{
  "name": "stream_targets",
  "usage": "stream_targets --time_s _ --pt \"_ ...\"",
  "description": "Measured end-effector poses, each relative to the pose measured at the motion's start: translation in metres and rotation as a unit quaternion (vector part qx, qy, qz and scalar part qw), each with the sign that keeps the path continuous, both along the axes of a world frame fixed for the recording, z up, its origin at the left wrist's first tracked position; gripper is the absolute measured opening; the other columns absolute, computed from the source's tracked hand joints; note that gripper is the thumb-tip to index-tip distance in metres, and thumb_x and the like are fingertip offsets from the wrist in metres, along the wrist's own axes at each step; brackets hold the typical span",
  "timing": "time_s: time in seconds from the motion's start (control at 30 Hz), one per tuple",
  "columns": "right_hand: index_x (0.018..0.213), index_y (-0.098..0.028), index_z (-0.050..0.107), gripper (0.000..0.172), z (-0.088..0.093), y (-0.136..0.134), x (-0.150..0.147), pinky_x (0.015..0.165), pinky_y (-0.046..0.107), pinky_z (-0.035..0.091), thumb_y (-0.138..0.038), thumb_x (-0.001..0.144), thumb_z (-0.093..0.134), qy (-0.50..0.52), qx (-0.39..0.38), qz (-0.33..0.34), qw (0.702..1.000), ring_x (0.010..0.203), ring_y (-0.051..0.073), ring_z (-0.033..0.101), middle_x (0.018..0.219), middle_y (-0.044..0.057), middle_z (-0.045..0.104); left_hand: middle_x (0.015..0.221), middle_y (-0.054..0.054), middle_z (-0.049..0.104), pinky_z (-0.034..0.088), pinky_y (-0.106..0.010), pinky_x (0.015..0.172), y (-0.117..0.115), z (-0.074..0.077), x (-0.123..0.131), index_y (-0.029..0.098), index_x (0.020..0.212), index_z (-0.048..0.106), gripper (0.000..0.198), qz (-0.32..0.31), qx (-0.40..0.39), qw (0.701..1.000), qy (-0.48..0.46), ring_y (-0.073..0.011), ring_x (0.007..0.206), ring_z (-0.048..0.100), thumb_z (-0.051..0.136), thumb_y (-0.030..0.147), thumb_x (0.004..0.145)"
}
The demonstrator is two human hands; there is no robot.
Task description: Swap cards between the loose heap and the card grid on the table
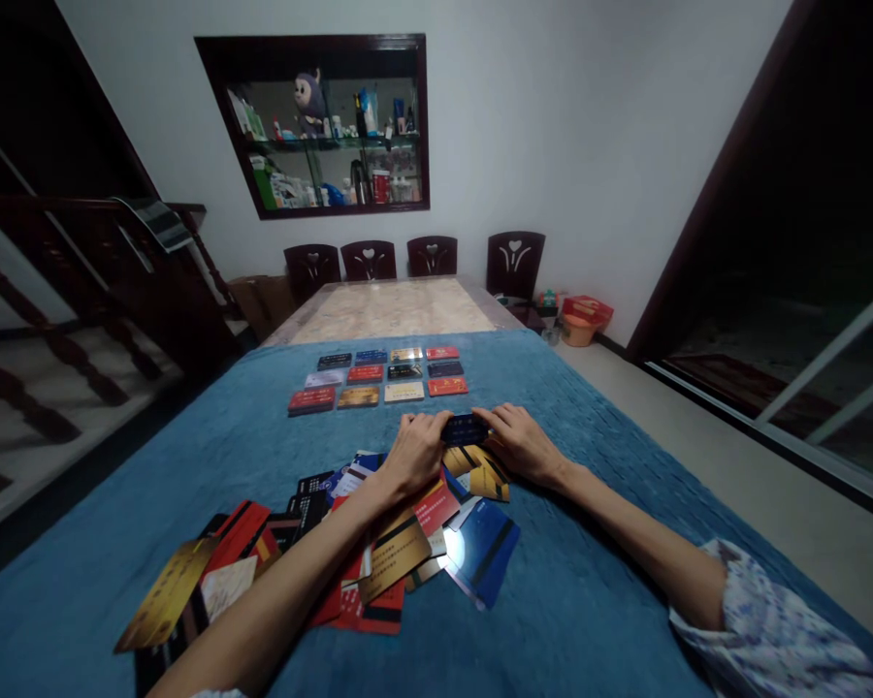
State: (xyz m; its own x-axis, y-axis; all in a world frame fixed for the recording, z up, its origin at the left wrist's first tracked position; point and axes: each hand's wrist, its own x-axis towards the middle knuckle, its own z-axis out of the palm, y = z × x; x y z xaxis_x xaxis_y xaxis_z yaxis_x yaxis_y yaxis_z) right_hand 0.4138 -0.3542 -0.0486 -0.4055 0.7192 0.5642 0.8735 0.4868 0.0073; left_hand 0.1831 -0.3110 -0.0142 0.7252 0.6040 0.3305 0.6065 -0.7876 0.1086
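**Dark blue card (466,429) in a two-handed grip at a cloth-covered counter (400,308)**

Nearest the viewer, two bare forearms reach inward, the right one emerging from a patterned sleeve (771,620). Beneath and beside the left forearm, a loose pile of cards (397,557) overlaps on a blue cloth (589,630); gold, red, black and blue faces show, some with dark stripes. A gold card (169,593) lies at the pile's left end, and a large blue card (489,557) at its right.

At the pile's far edge, the left hand (418,451) and the right hand (522,441) pinch opposite ends of the dark blue card between them. Gold cards (480,472) lie just below it in view.

Beyond the hands, more cards (404,391) form a grid of three rows of four, the nearest row running red, gold, cream and red from left to right. Some positions appear to be stacks.

Past the cloth, the counter's pale patterned top is exposed. Dark chairs (368,260) stand at and beyond its far end, with an orange basin (577,331) on the floor to the right. A recessed wall shelf (335,143) holds a plush toy (310,105) and bottles.
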Motion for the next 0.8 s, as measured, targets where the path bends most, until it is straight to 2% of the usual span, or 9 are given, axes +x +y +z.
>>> stream_targets --time_s 0.57,0.8 --pt "0.139 -0.014 0.046 0.057 0.009 0.002 0.002 0.080 0.038 0.044 -0.022 0.085 0.064 -0.003 -0.035 -0.003 0.999 0.099 0.027 0.052 0.108 0.014 0.061 0.118 -0.016 0.059 0.038 -0.048 0.097 0.003 0.004 -0.003 0.013 0.133 0.045 0.052 -0.010 -0.018 1.000 -0.021 -0.0303 0.112 0.052 0.055 0.019 0.082" --pt "0.137 -0.017 0.049 0.054 0.014 0.003 0.004 0.081 0.042 0.047 -0.027 0.085 0.063 0.002 -0.036 0.005 0.999 0.102 0.029 0.050 0.114 0.016 0.059 0.119 -0.015 0.058 0.038 -0.048 0.096 0.008 0.004 -0.005 0.016 0.132 0.045 0.050 -0.010 -0.027 0.999 -0.015 -0.0306 0.113 0.052 0.056 0.020 0.083"
